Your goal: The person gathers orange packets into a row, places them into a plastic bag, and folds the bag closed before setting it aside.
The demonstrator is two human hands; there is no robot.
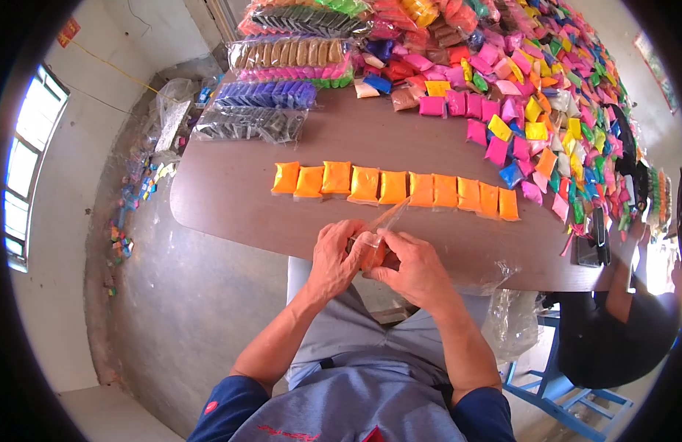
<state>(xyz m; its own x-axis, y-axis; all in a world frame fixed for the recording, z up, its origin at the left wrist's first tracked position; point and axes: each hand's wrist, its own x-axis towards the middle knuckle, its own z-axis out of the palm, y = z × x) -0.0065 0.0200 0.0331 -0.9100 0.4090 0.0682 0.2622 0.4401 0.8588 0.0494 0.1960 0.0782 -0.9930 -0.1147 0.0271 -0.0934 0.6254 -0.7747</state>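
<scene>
Close to the table's front edge, my left hand (337, 254) and my right hand (411, 265) meet around a clear plastic bag (391, 216) with orange contents (372, 256). The fingers of both hands are bent and pinch the bag; its lower part is partly hidden by them. Just beyond my hands, a row of several small orange packets (393, 187) lies side by side across the brown table (238, 191). The packets look like soft, pillow-shaped sachets in clear film.
A large heap of small colourful packets (532, 110) covers the table's far right. Bagged rows of packets (267, 94) are stacked at the back left. Clear plastic bags (512, 320) hang at the front edge. Another person's arm (619, 298) and a blue stool (554, 383) are at right.
</scene>
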